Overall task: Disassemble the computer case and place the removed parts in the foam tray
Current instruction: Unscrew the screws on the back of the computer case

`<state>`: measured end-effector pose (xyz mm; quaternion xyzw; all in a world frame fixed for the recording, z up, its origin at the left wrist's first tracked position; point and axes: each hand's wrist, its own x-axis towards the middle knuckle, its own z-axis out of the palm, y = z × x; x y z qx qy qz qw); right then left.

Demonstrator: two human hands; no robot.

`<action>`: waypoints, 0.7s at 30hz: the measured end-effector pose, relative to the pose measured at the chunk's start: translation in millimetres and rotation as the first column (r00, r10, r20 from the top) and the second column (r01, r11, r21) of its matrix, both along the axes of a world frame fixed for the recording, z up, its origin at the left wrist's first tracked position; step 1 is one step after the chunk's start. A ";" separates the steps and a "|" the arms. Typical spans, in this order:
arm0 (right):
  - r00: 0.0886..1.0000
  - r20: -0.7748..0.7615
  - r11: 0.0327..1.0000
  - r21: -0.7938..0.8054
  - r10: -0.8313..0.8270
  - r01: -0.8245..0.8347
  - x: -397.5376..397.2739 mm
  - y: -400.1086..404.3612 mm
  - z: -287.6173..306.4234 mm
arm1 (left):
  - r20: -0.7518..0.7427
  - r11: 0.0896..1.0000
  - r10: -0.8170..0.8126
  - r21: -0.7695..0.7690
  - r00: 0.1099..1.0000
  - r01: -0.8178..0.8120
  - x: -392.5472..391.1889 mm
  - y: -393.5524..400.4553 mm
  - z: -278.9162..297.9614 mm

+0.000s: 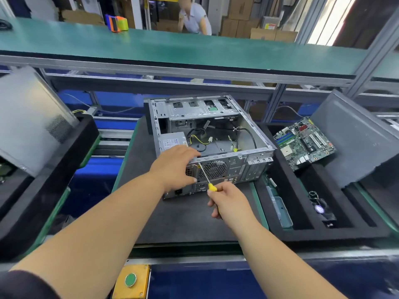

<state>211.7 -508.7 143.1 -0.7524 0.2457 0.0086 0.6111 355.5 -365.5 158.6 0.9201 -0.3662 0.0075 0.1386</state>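
Note:
The open metal computer case lies on its side on a dark mat, with loose cables and a power supply inside. My left hand grips the case's near rear edge at the power supply corner. My right hand holds a yellow-handled screwdriver, its tip against the rear panel just right of my left hand. To the right, the black foam tray holds a green motherboard, a grey side panel, a small fan and a light-blue part.
Another foam tray with a leaning metal panel stands on the left. A green shelf runs across above, with a tape dispenser on it. A person stands behind it. A yellow box with a green button sits at the front edge.

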 end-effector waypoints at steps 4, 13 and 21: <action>1.000 -0.011 1.000 -0.005 -0.026 0.026 -2.4 0.8 -3.9 | 0.005 0.999 0.034 -0.013 0.999 -0.034 1.1 -3.7 -1.6; 0.999 -0.017 0.999 -0.017 -0.047 0.047 2.2 3.2 -4.2 | -0.046 1.000 0.030 -0.003 0.998 -0.030 5.1 -3.6 -1.8; 0.997 -0.007 0.997 -0.019 -0.071 0.070 1.3 2.5 -1.5 | -0.063 0.997 0.056 -0.053 0.996 -0.059 6.2 -4.7 -4.7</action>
